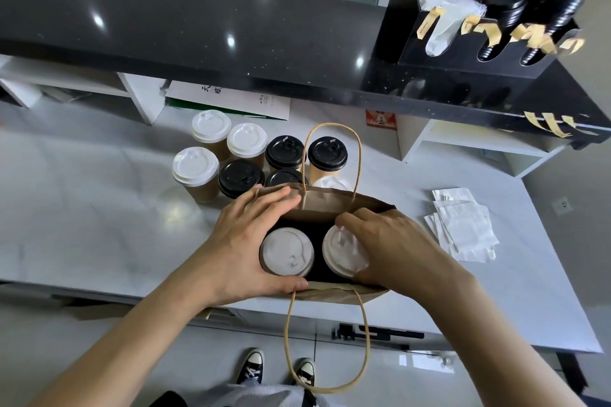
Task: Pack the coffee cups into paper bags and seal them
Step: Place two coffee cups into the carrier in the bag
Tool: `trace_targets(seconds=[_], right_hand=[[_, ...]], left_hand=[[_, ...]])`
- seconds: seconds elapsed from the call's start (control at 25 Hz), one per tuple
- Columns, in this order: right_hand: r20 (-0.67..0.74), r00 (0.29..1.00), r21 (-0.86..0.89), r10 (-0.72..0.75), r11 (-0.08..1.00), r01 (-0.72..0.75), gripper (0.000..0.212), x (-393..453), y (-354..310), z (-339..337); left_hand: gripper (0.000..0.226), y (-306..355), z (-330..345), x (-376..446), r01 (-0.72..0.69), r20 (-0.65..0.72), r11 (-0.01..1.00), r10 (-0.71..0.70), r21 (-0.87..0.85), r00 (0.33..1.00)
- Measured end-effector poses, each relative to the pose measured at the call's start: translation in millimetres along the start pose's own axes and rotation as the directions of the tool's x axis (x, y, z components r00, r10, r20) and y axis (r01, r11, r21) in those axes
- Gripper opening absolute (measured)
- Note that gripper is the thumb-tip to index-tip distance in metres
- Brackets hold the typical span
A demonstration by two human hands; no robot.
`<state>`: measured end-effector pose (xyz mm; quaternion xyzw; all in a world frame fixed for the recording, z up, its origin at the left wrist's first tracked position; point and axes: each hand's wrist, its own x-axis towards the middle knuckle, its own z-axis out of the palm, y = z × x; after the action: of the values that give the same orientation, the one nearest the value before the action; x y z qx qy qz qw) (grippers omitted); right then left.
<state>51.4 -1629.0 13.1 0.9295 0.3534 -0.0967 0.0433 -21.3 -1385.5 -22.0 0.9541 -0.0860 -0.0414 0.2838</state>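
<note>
Hands [246, 243] [393, 248] on open bag [330, 203]

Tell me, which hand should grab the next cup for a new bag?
Probably the left hand. It holds the left rim of the brown paper bag, right beside the cluster of lidded paper coffee cups. The right hand rests on a white-lidded cup inside the bag, farther away.
</note>
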Motion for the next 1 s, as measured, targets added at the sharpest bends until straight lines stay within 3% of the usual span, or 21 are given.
trace_targets(seconds=[0.68, 1.0], right_hand=[[0.093, 0.994, -0.260, 0.052, 0.965, -0.026, 0.042, 27, -19, 23], [0.098, 0.995, -0.203, 0.033, 0.979, -0.013, 0.056, 16, -25, 14]], left_hand=[[0.117, 0, 2, -2, -0.037, -0.014, 0.999, 0.038, 0.018, 0.999], [0.115, -4, 2, -2, -0.046, -0.040, 0.997, 0.044, -0.054, 0.998]])
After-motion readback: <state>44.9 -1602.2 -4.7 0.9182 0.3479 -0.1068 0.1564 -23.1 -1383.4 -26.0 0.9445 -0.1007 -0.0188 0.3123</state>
